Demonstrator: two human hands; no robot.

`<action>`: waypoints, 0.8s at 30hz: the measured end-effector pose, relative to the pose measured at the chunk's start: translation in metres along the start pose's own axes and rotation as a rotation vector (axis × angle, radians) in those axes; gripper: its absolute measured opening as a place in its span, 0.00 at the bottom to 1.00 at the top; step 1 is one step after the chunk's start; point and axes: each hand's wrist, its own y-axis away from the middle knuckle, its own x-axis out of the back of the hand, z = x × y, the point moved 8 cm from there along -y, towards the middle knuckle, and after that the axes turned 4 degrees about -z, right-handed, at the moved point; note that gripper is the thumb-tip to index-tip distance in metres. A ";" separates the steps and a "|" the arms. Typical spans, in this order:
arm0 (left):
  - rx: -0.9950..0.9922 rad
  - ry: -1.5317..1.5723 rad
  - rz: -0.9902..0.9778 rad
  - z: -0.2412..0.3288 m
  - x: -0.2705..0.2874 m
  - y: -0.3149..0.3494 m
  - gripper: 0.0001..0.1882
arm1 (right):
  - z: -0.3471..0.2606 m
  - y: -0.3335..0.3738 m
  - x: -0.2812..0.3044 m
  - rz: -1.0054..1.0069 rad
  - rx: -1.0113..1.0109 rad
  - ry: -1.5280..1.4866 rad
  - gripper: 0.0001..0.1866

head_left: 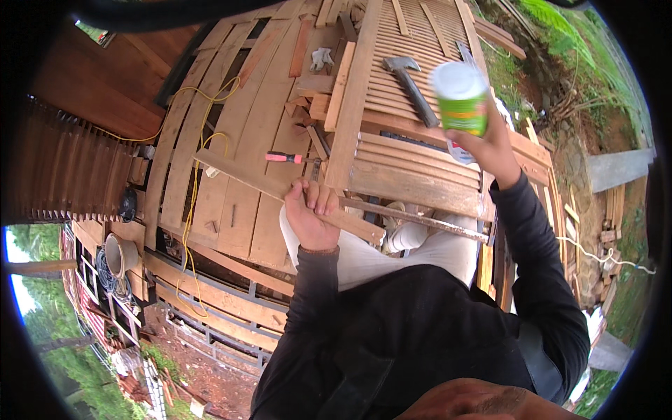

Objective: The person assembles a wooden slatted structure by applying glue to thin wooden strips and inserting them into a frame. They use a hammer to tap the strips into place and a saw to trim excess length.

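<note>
My left hand (314, 215) is closed round a long thin wooden strip (245, 176), which slants from the upper left down toward my knees. Raised at the right, my right hand (493, 150) grips a green can (462, 112) with a white lid, blurred by motion. Below the can, close to my fingers, a small white and red patch shows; I cannot make out whether it is part of the can. A hatchet (414, 91) with a dark handle lies on a slatted wooden panel (392, 45), left of the can. Near my left hand rests a tool with a pink-and-black handle (283, 157).
Wooden floor planks (241, 140) stretch ahead and to the left, with gaps between some. A yellow cord (187, 224) winds across them. Offcuts (318, 105) and a crumpled white cloth (321, 59) lie beside the panel. The ground drops off at the right, with greenery.
</note>
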 end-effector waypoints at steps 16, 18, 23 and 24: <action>-0.100 -0.078 -0.040 0.015 0.027 0.008 0.10 | 0.129 -0.216 -0.187 -0.566 0.475 1.835 0.16; -0.137 -0.053 -0.075 0.020 0.028 0.007 0.11 | 0.146 -0.224 -0.211 -0.542 0.555 2.011 0.16; -0.231 -0.012 -0.075 0.042 0.029 0.007 0.12 | 0.177 -0.230 -0.244 -0.606 0.714 2.262 0.15; -0.234 -0.004 -0.067 0.044 0.031 0.007 0.12 | 0.177 -0.232 -0.244 -0.644 0.707 2.295 0.15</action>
